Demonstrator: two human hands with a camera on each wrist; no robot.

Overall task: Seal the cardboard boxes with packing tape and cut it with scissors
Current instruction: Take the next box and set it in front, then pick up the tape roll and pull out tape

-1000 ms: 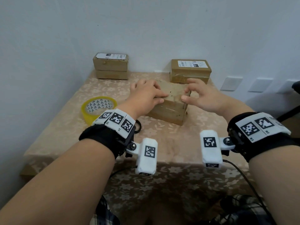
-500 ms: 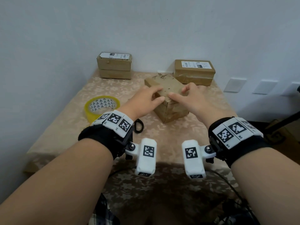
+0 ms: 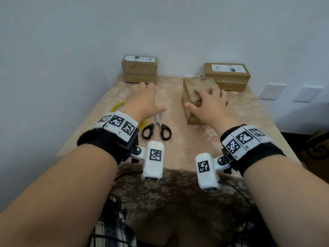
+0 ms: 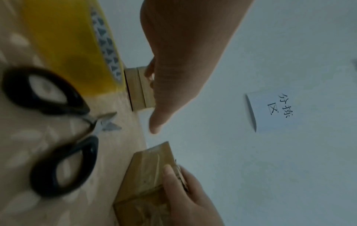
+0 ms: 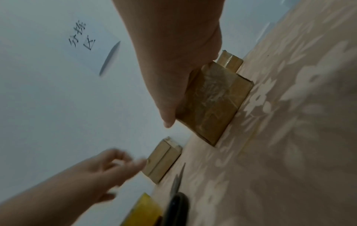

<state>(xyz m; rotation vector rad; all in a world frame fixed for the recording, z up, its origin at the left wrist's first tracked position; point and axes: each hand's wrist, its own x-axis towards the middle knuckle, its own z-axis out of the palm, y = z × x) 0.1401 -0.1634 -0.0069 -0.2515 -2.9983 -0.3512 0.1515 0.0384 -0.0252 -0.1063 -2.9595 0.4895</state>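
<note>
Near box: the near box [image 3: 193,90] stands on the worktop [image 3: 187,145], right of centre, just in front of the back-right box [image 3: 227,76]. Its faces look glossy and wrinkled, so it is probably taped already.
Right hand: the right hand [image 3: 210,104] lies on top of the near box with its fingers [image 3: 212,90] spread wide and its thumb by the box's left face. It presses rather than clasps.
Left hand: the left hand [image 3: 145,100] is in the air with its fingers loosely open, holding nothing. It reaches toward the back-left box [image 3: 139,69] and is close to it; contact cannot be made out.
Tools: the scissors [image 3: 159,120] lie closed between the two wrists, handles toward the person. The yellow tape roll [image 4: 63,45] lies flat just left of them, mostly hidden behind the left wrist in the head view.
Step in hand: judged, one box is being parked at the back while the next is fetched.
Next move: it calls for a firm grip on the back-left box and a pull to the middle, clear of the scissors. The tape comes after that.
Wall: a paper note [image 4: 274,110] with handwriting is stuck there.
</note>
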